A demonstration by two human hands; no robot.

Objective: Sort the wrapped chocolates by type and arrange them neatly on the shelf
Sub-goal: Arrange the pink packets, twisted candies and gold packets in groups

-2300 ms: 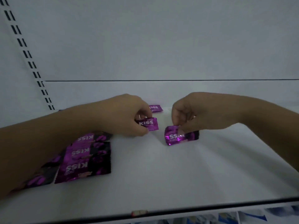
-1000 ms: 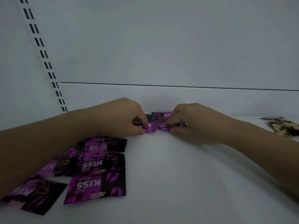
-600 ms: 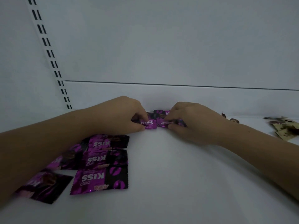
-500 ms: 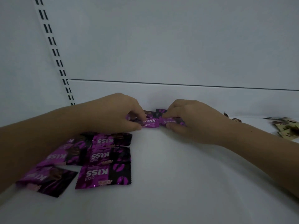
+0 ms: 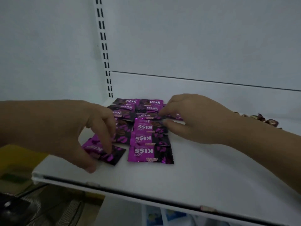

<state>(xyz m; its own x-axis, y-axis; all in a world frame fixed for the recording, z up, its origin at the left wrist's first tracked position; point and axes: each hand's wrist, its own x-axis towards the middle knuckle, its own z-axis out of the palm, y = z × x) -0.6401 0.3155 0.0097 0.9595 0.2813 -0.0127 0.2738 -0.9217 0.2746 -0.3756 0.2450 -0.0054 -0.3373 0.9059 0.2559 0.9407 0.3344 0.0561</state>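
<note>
From the head view, the white shelf (image 5: pixel 203 173) carries the purple KISS chocolates (image 5: pixel 149 153), laid flat at its left end in two columns that run back to the rear panel. The right column is tidy: three wrappers sit edge to edge at the front, logos upside down to the camera. The left column is rougher and partly hidden.

The left hand (image 5: pixel 81 132) is down at the front of that left column. Its fingers (image 5: pixel 107 144) reach down fairly straight, tips pressing on the tilted chocolate (image 5: pixel 114 156), which lies askew near the shelf's front corner. The thumb is spread apart toward the shelf edge, not wrapped round anything.

The right hand (image 5: pixel 197 118) is over the right column. Forefinger and thumb are curled together, pinching the right end of the middle chocolate (image 5: pixel 145 116), just behind the three neat ones.

Well apart at the far right, by the rear panel, lie brown-and-gold sweets (image 5: pixel 263 120). A slotted upright (image 5: pixel 104 46) rises behind the purple batch.
</note>
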